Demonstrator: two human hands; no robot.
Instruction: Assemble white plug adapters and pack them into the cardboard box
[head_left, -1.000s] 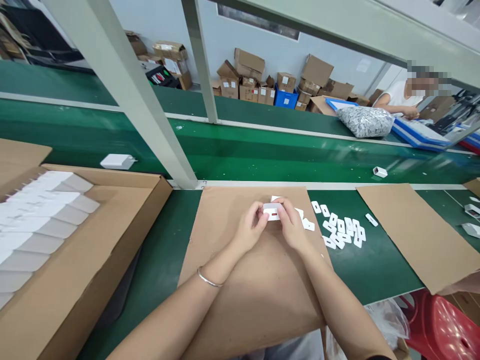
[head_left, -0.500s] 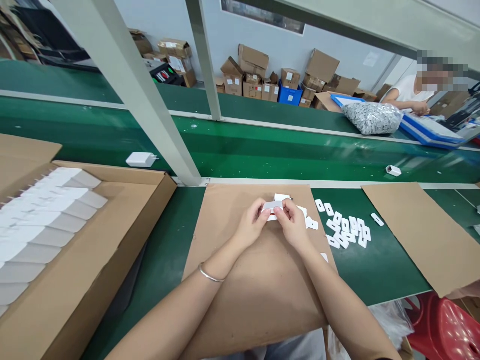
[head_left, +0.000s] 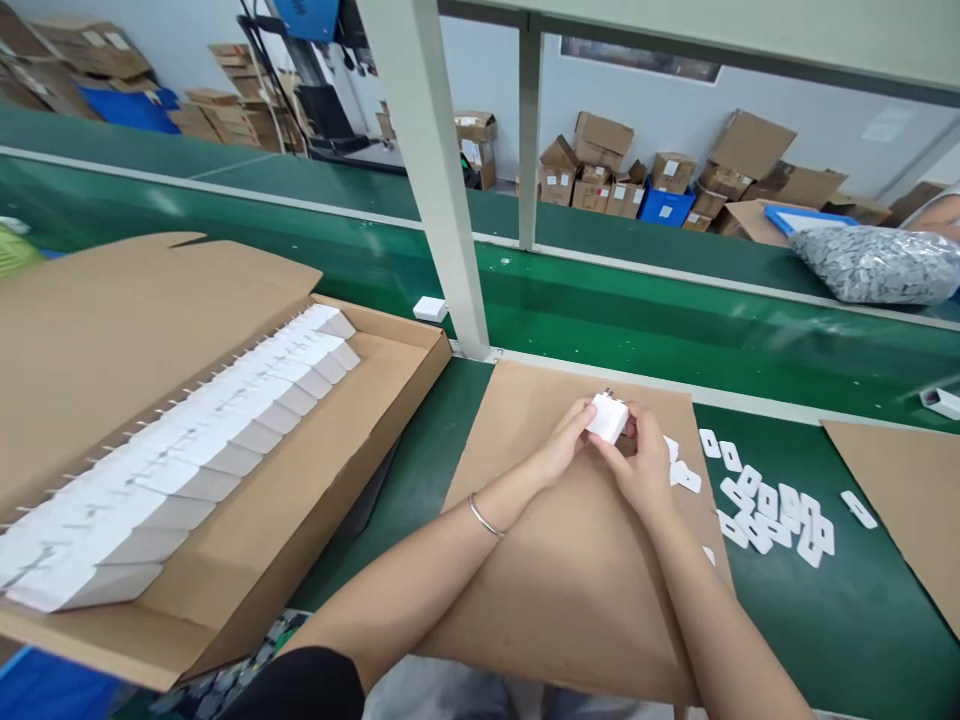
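Observation:
A white plug-in charger [head_left: 607, 418] with metal prongs pointing away is held between my two hands above the cardboard sheet [head_left: 555, 580]. My left hand [head_left: 564, 440] is closed on its left side, fingertips against the casing. On the other side my right hand [head_left: 642, 462] grips it, with the thumb near its lower edge; some of these fingers are hidden behind the charger. Small white plates [head_left: 684, 476] lie just right of my right hand, partly covered by it. More white plates with cutouts [head_left: 780, 515] are scattered on the green table.
At the left, an open cardboard box [head_left: 390, 430] holds a long row of white chargers [head_left: 247, 420]. A grey post [head_left: 427, 180] rises behind the sheet. One loose charger [head_left: 430, 309] is beside the post. Another cardboard sheet [head_left: 900, 490] lies at the right.
The view has swung left, showing more of the box. Both hands held a flat white piece before; now they hold a charger with prongs visible.

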